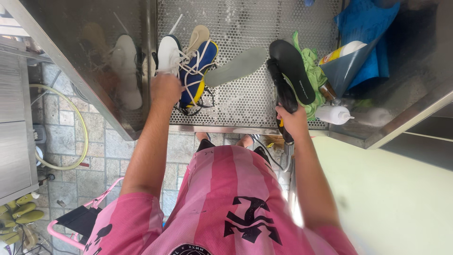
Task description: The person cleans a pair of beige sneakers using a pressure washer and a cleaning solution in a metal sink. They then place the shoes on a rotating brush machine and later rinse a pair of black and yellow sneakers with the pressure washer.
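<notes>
Two hands at work over a perforated steel wash basin (pixel 245 104), seen from the head cam. Our left hand (pixel 165 87) is closed on the heel end of a white sneaker (pixel 169 54) w/ white laces, fingers wrapped round it; shoe lies on the basin floor toward the left side. Just beside it, touching, sits a blue and yellow sneaker (pixel 196 75) w/ white laces crossing it, and a beige insole (pixel 198 37) pokes out behind the pair. Our right hand (pixel 292 120) is clamped on the handle of a black spray gun (pixel 282 92), nozzle pointing away from us, over the right part of the basin. A metal hose fitting (pixel 289 151) hangs below the grip.

Btwn the two hands a grey insole (pixel 236 67) lies flat on the perforated floor, apart from both. A black insole (pixel 292 71) rests just right of the gun, partly on a green cloth (pixel 314 75). Further right: a white squeeze bottle (pixel 332 114) on its side, a yellow-labelled bottle (pixel 342 51) and a blue plastic sheet (pixel 365 28).

Basin's left wall (pixel 94 71) mirrors the white shoe. Below: stone tile floor (pixel 61 137), a pale yellow hose (pixel 80 127), a pink-framed chair (pixel 85 217) at lower left. We wear a pink striped shirt (pixel 226 189).
</notes>
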